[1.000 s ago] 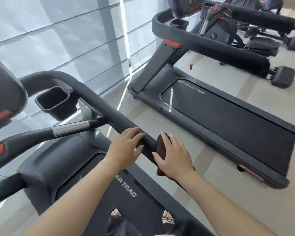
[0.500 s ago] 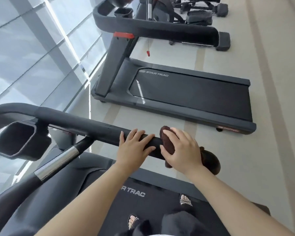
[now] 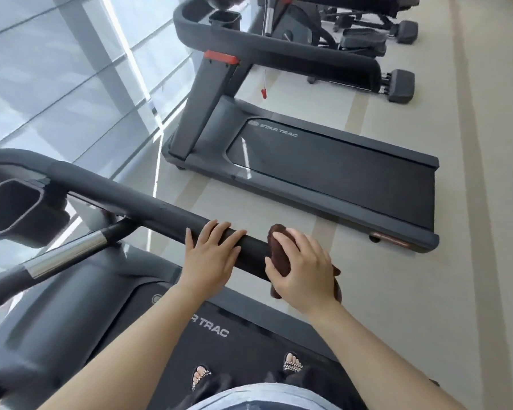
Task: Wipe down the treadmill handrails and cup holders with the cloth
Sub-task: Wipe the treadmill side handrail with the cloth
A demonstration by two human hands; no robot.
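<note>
Movement in the last second is small but clear: the right hand (image 3: 304,273) with the brown cloth (image 3: 279,250) was almost touching the left hand (image 3: 212,258), and now a stretch of bare black handrail (image 3: 131,196) shows between them. The left hand seems to have kept its place on the rail, so it is the cloth that has travelled toward the rail's free end. The fingers of the right hand are curled over the cloth and the thumb closes on the near side, so the cloth is wrapped and pressed around the rail. The left hand holds nothing; its fingers lie straight across the top of the rail and only steady it. I judge that this stroke is close to its finish. The upper, curved part of the rail and the cup holder (image 3: 42,229) at the far left must still be checked, because from here I cannot tell if they are wiped. The rail looks matte and a little padded, so the cloth probably drags on it more than it glides. Below it a silver grip bar (image 3: 64,255) joins the frame. The person stands in sandals on the belt. A second treadmill (image 3: 323,164) stands well apart on the pale striped floor (image 3: 471,261), with shaded windows (image 3: 57,69) on the left.
</note>
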